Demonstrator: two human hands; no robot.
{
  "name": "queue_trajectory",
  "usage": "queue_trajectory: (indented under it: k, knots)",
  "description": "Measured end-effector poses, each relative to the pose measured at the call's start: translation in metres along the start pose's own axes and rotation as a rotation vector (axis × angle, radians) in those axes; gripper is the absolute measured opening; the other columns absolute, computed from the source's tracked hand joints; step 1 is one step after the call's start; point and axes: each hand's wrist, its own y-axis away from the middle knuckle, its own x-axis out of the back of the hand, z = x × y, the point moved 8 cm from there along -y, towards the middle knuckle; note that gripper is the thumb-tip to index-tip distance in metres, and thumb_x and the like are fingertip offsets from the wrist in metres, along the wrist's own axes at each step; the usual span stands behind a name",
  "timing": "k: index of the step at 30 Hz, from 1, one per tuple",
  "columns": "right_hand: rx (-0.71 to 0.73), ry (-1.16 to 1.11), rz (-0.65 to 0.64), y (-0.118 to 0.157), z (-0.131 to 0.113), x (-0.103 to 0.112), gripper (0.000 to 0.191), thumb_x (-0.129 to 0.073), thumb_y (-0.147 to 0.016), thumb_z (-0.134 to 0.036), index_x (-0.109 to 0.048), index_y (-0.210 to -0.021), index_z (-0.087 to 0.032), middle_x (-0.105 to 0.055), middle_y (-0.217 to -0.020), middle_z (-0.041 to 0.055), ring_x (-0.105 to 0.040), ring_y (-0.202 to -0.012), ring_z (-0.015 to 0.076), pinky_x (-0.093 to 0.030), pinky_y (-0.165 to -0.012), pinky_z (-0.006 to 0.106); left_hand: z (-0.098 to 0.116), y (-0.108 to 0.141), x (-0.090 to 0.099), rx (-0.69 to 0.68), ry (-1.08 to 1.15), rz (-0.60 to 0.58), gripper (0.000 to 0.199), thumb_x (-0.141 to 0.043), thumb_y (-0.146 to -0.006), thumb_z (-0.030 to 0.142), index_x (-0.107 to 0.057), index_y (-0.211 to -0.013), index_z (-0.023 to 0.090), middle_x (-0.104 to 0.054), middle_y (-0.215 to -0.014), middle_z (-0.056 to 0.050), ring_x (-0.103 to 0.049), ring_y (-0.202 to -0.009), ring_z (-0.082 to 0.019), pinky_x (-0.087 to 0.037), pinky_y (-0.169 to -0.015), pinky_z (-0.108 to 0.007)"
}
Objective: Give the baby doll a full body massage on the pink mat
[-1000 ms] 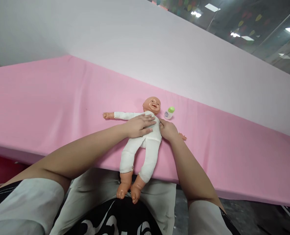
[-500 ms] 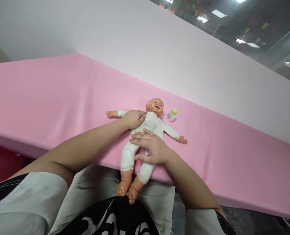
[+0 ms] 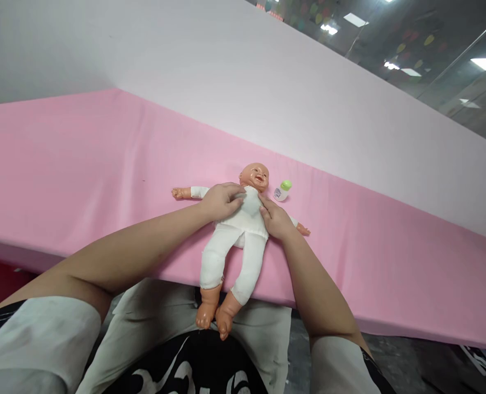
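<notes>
A baby doll [image 3: 243, 219] in a white cloth suit lies face up on the pink table cover [image 3: 103, 164], arms spread, its feet hanging past the near edge. My left hand [image 3: 222, 201] rests on the doll's shoulder and chest at the left, fingers spread. At the right side of the chest, my right hand [image 3: 276, 218] lies against the doll's shoulder and upper arm with its fingers apart. Neither hand is closed round anything. A small clear bottle with a green cap [image 3: 283, 190] lies just right of the doll's head.
A pale wall [image 3: 267, 82] rises along the far side of the table. Above it at the upper right is a glassy surface with lights. Something red [image 3: 0, 282] shows below the table at the left.
My right hand has moved up from the doll's belly and hip to the right side of its chest, uncovering the upper legs. My left hand stays on the left shoulder.
</notes>
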Motion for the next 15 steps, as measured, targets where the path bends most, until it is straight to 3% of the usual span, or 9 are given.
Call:
queue_trajectory:
  k: [2, 5, 8, 10, 12, 15]
  knots:
    - [-0.037, 0.014, 0.032, -0.001, 0.004, 0.004, 0.055, -0.036, -0.109, -0.037, -0.046, -0.162, -0.028, -0.057, -0.160, 0.0048, -0.055, -0.147, 0.0262, -0.043, -0.124, 0.047, 0.029, 0.009, -0.005, -0.170, 0.165, -0.052, 0.039, -0.062, -0.091, 0.037, -0.077, -0.122, 0.019, -0.077, -0.128, -0.012, -0.072, -0.119, -0.028, -0.056, -0.108, -0.042]
    - [-0.073, 0.069, 0.048, -0.002, 0.006, 0.006, 0.052, -0.037, -0.107, -0.031, -0.054, -0.156, -0.029, -0.069, -0.147, 0.0047, -0.067, -0.131, 0.0267, -0.051, -0.114, 0.045, 0.067, 0.024, -0.020, -0.316, 0.393, -0.301, 0.030, -0.061, -0.096, 0.036, -0.080, -0.114, 0.023, -0.081, -0.114, -0.010, -0.077, -0.105, -0.026, -0.060, -0.098, -0.039]
    - [-0.081, 0.082, 0.060, -0.004, 0.007, 0.006, 0.051, -0.039, -0.106, -0.028, -0.057, -0.153, -0.027, -0.070, -0.144, 0.0056, -0.069, -0.127, 0.0253, -0.052, -0.112, 0.042, 0.087, 0.035, -0.028, -0.434, 0.430, -0.483, 0.024, -0.064, -0.096, 0.034, -0.083, -0.109, 0.026, -0.081, -0.119, -0.009, -0.074, -0.120, -0.028, -0.055, -0.111, -0.042]
    - [-0.074, 0.058, 0.060, -0.004, 0.007, 0.006, 0.051, -0.039, -0.106, -0.029, -0.057, -0.153, -0.026, -0.069, -0.146, 0.0056, -0.067, -0.130, 0.0248, -0.052, -0.113, 0.041, 0.083, 0.035, -0.033, -0.434, 0.276, -0.541, 0.029, -0.068, -0.095, 0.039, -0.082, -0.119, 0.030, -0.074, -0.139, -0.007, -0.058, -0.144, -0.033, -0.040, -0.126, -0.050]
    - [-0.071, 0.018, 0.056, -0.003, 0.007, 0.006, 0.050, -0.040, -0.106, -0.031, -0.057, -0.153, -0.027, -0.068, -0.148, 0.0051, -0.066, -0.133, 0.0250, -0.050, -0.115, 0.042, 0.068, 0.030, -0.039, -0.362, 0.093, -0.573, 0.046, -0.068, -0.097, 0.048, -0.073, -0.139, 0.032, -0.054, -0.162, -0.007, -0.038, -0.158, -0.037, -0.025, -0.133, -0.059]
    - [-0.081, -0.040, 0.054, -0.001, 0.009, 0.005, 0.050, -0.041, -0.107, -0.035, -0.057, -0.154, -0.030, -0.067, -0.150, 0.0041, -0.064, -0.137, 0.0261, -0.049, -0.119, 0.046, 0.042, 0.022, -0.040, -0.248, -0.050, -0.566, 0.064, -0.059, -0.101, 0.057, -0.053, -0.159, 0.031, -0.029, -0.174, -0.008, -0.025, -0.163, -0.038, -0.018, -0.134, -0.060]
